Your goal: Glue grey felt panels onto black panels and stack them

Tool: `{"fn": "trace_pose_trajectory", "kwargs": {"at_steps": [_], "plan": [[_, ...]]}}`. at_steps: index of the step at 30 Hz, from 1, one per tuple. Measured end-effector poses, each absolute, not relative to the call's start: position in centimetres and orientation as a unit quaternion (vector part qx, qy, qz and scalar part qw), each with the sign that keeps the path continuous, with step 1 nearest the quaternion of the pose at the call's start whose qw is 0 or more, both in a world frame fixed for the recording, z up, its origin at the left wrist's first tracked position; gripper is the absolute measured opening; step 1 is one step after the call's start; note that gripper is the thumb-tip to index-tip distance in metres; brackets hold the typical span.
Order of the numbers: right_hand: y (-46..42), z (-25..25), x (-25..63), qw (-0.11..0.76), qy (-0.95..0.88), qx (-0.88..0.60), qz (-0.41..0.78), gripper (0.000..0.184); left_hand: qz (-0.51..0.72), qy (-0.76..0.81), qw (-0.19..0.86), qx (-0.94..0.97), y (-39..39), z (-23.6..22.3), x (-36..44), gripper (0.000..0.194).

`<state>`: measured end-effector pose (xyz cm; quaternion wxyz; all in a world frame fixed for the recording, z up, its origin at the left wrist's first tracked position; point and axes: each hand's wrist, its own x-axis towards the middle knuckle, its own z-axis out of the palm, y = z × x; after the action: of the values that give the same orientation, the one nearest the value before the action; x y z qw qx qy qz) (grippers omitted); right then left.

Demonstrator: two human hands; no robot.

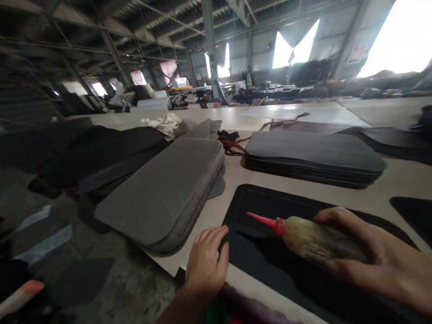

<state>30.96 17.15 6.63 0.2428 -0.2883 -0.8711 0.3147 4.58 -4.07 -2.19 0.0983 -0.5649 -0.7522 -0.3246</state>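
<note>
My right hand [367, 256] is wrapped round a squeeze bottle [310, 238], yellowish and stained, with a red tapered nozzle [265, 220] pointing left. The bottle is held tilted above a black rounded-corner panel [270, 202] on the table, and its shadow falls on the panel. At the panel's left edge, my left hand [209, 256] rests with fingers stretched out and thumb apart, the fingertips touching or almost touching the edge. A thick stack of grey panels [165, 184] lies just beyond the left hand.
Another stack of dark panels [313, 155] lies behind the black one. Part of a further black panel [413, 213] shows at right. Dark sheets [111, 153] hang over the table's left side. A whitish cloth [167, 122] and brown straps [232, 146] lie farther back.
</note>
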Motion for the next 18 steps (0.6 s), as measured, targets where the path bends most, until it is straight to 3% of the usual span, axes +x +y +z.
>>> {"fn": "trace_pose_trajectory", "kwargs": {"at_steps": [3, 9, 18], "plan": [[15.5, 7.2, 29.1, 0.177, -0.866, -0.261, 0.388, 0.046, -0.319, -0.775, 0.072, -0.541, -4.0, -2.2, 4.4, 0.041], [13.1, 7.1, 26.2, 0.201, -0.892, -0.238, 0.327, 0.034, -0.317, -0.786, -0.044, -0.529, -4.5, -1.1, 3.7, 0.068], [12.5, 6.1, 23.9, 0.203, -0.918, -0.184, 0.286, 0.022, -0.316, -0.784, -0.06, -0.53, -4.7, -1.1, 3.8, 0.075]]}}
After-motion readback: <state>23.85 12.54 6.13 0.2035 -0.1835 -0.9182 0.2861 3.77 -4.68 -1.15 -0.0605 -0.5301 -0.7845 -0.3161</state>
